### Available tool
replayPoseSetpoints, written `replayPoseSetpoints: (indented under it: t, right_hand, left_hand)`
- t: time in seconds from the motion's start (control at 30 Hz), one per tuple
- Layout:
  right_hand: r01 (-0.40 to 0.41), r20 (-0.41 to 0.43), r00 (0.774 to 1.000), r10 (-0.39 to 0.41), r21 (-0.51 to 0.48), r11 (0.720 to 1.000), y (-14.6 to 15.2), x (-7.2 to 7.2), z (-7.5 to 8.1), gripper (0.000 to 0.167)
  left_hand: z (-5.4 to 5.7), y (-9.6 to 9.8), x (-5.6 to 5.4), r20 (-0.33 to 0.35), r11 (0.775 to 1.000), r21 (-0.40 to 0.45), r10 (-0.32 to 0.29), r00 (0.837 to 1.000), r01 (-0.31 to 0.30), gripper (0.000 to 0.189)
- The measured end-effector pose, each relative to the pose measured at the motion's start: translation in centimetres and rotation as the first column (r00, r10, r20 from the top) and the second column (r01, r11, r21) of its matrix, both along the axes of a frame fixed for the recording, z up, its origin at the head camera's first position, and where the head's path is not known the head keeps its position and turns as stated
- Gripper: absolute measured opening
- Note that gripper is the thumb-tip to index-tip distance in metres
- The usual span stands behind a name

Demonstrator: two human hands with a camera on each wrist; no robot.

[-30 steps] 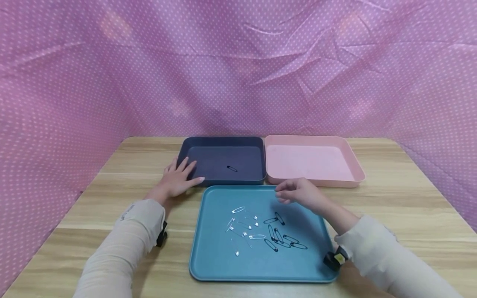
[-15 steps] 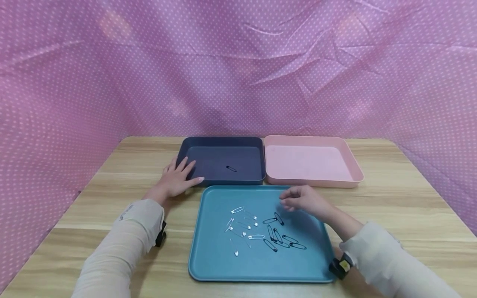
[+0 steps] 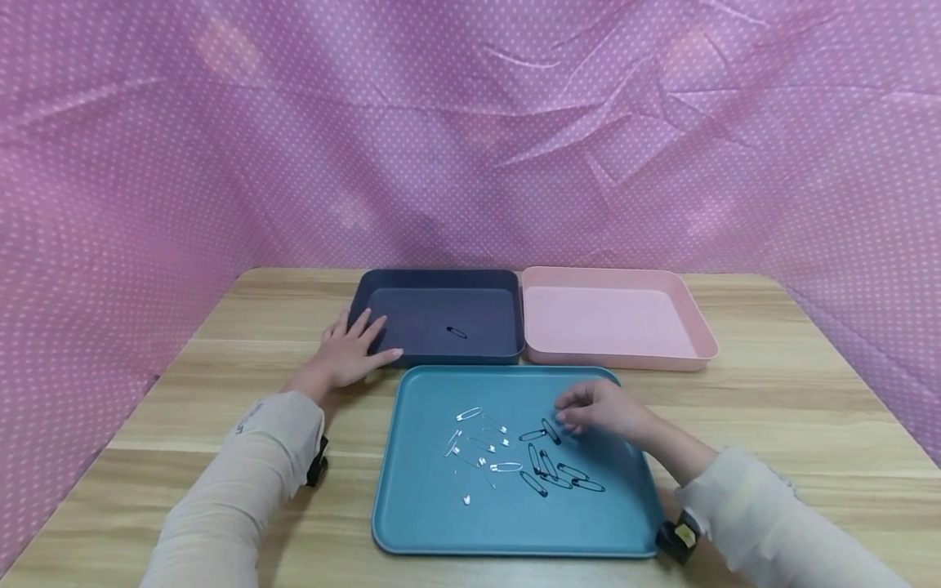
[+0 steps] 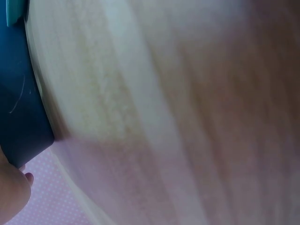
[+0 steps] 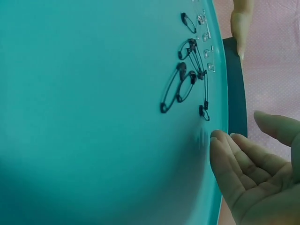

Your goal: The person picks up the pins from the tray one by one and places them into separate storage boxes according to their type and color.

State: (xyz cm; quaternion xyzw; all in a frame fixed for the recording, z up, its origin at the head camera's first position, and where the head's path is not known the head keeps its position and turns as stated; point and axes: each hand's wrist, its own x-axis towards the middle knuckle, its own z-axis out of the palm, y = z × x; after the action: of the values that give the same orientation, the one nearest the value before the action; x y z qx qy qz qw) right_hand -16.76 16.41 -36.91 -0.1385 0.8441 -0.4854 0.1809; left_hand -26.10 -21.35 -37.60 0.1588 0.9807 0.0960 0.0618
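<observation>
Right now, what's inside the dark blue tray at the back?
In the dark blue tray, one black safety pin shows on the floor, toward the near side. The left hand covers the near left corner, so whatever is under its fingers can't be seen.

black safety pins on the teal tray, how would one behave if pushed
The black safety pins look wire-thin, so probably light. Lying flat on the teal tray, one would likely slide, not roll. Overlapping ones may drag neighbours.

In the wrist views, picture edges crop the left hand (image 4: pixel 14 194) and right hand (image 5: pixel 255 178); at left, the worktop (image 4: pixel 140 93) is blurred. From the head, we cannot trace the outline of the nearest silver pin (image 3: pixel 466 500).
</observation>
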Motion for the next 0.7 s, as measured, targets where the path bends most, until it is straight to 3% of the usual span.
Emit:
replayPoseSetpoints:
  t: [0.37, 0.7]
  right_hand:
    - [-0.048, -0.049, 0.997, 0.052, 0.077, 0.996, -0.2, 0.2, -0.5, 0.025]
    - [0.009, -0.098, 0.995, 0.012, 0.206, 0.979, -1.3, 0.6, -0.3, 0.012]
  left_hand:
    - [0.0, 0.0, -0.1, 0.002, 1.0, 0.007, 0.003, 1.0, -0.003, 0.084]
    - [-0.1, 0.0, -0.2, 0.005, 1.0, 0.001, 0.005, 1.0, -0.005, 0.084]
